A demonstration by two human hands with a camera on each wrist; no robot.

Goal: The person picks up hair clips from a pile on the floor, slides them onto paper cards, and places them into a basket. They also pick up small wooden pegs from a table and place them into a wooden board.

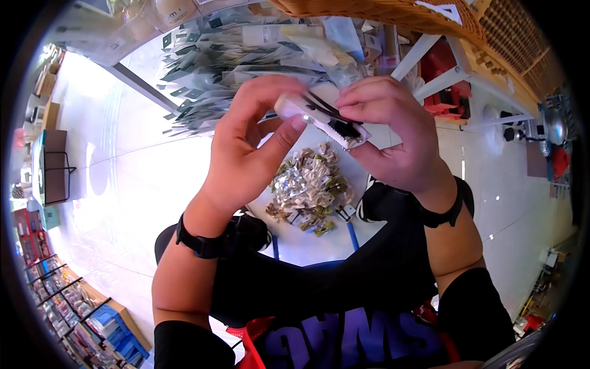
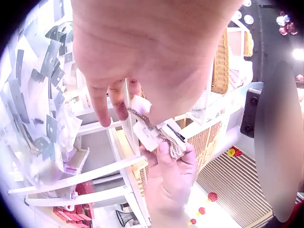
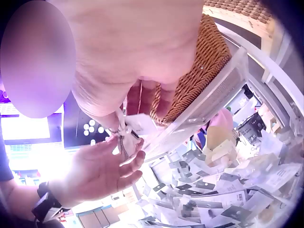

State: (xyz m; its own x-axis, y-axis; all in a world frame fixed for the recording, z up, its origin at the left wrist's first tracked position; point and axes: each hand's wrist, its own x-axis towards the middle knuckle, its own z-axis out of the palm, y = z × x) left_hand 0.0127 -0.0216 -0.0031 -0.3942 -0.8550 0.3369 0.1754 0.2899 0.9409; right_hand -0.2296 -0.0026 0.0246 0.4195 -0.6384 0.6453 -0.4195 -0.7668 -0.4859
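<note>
In front of my body both hands hold a pale hair clip (image 1: 329, 127) with a pearl, a beaded edge and dark parts, along with a white card. My left hand (image 1: 243, 132) pinches its left end, thumb beside the pearl. At the right end, my right hand (image 1: 396, 126) grips it between thumb and fingers. In the left wrist view the beaded hair clip (image 2: 173, 140) and the white card (image 2: 146, 135) lie between the hands. Below them, a pile of fabric hair accessories (image 1: 310, 184) in cream and olive sits on a white surface.
Many plastic-packed items with grey-green cards (image 1: 209, 74) fill the space under a white-framed stand (image 1: 442, 74) ahead. A wicker basket (image 1: 393, 12) is above it. Shelves with goods (image 1: 67, 295) stand at the left. My legs (image 1: 319, 289) are bent close below the hands.
</note>
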